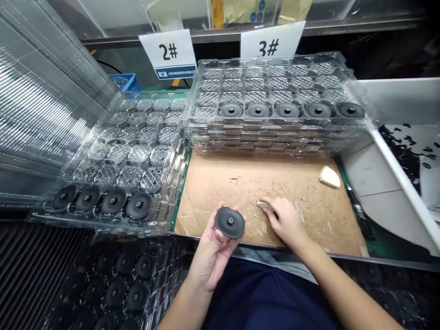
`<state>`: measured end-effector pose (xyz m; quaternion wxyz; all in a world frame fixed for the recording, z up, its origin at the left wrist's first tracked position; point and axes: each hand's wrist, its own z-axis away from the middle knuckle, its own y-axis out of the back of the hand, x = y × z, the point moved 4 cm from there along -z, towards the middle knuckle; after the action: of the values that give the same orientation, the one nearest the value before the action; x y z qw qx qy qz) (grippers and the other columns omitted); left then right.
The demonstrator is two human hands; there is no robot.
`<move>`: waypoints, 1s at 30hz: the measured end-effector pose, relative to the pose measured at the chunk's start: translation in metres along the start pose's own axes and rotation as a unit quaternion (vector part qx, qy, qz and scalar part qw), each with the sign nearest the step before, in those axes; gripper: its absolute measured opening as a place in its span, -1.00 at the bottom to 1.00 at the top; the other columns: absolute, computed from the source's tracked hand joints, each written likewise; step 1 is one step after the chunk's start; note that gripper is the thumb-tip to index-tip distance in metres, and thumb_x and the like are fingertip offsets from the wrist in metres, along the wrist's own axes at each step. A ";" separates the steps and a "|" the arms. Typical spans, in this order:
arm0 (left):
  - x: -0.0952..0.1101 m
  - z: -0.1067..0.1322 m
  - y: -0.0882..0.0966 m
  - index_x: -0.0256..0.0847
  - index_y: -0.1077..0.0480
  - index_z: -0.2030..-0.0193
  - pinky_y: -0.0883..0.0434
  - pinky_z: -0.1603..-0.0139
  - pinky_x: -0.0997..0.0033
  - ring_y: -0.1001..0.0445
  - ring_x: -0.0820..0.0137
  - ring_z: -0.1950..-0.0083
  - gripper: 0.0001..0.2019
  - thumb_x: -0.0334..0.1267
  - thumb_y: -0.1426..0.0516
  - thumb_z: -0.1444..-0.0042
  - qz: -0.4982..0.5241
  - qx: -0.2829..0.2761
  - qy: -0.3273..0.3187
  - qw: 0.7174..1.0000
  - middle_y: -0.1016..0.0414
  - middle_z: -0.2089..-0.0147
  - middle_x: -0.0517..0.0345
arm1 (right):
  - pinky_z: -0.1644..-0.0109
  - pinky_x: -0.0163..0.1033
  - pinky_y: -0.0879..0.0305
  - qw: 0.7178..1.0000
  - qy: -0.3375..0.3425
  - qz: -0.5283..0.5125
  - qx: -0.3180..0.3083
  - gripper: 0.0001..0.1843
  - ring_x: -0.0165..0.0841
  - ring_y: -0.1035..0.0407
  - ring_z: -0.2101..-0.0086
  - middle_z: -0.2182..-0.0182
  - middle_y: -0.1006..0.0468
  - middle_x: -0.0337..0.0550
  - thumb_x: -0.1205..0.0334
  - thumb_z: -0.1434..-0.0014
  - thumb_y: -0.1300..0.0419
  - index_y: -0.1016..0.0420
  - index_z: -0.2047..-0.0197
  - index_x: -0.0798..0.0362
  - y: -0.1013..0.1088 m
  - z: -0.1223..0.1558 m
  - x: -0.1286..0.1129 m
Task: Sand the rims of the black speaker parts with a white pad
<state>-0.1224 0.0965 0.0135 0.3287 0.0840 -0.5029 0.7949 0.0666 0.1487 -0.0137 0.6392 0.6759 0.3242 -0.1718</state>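
Note:
My left hand (215,256) is closed around the rim of a round black plastic disc (225,225), holding it up above the near edge of the cardboard. A small raised hub stands at the disc's middle, facing up. My right hand (286,220) rests low over the cardboard sheet (220,183). Between its thumb and fingers it pinches a small, thin, pale piece (264,206), partly hidden by the fingers, whose kind I cannot make out. To the right lies a cream-coloured wedge-shaped block (330,177).
Beyond the cardboard stands a stack of clear trays (254,133), its front row holding several black discs. Another clear tray (134,133) at left has discs along its near row. More filled trays (113,284) sit lower left. A white bin (405,183) with small black parts is at right.

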 end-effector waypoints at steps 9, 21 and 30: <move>-0.016 0.002 -0.036 -0.12 -0.42 0.01 -0.39 -0.05 0.48 -0.45 0.33 -0.05 -0.46 -0.19 -0.39 0.20 -0.076 -0.018 -0.016 0.997 -0.51 0.00 0.09 | 0.10 -0.20 -0.27 0.974 0.144 -0.176 -0.002 -0.75 -0.32 -0.38 0.21 0.20 -0.52 -0.09 0.39 -0.28 0.01 -0.40 0.03 0.15 0.066 0.002 -0.128; -0.023 0.005 -0.059 -0.08 -0.44 0.00 -0.44 0.04 0.47 -0.51 0.31 0.05 -0.44 -0.26 -0.40 0.23 -0.142 -0.026 -0.002 0.990 -0.55 0.04 0.11 | 0.22 -0.25 -0.25 0.971 0.132 -0.201 0.006 -0.77 -0.35 -0.33 0.31 0.28 -0.50 -0.10 0.46 -0.25 0.00 -0.42 0.10 0.20 0.079 0.025 -0.115; -0.024 0.008 -0.076 -0.07 -0.49 0.05 -0.43 0.02 0.50 -0.53 0.35 0.07 -0.40 -0.13 -0.42 0.35 -0.143 -0.083 0.036 0.986 -0.57 0.05 0.14 | 0.23 -0.28 -0.20 0.975 0.126 -0.183 -0.003 -0.78 -0.39 -0.30 0.34 0.31 -0.49 -0.18 0.48 -0.24 -0.01 -0.40 0.09 0.15 0.104 0.048 -0.098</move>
<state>-0.0590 0.1001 0.0627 0.4626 0.0990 -0.5380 0.6977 0.0720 0.0838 0.1215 0.5529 0.6198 0.5203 -0.1983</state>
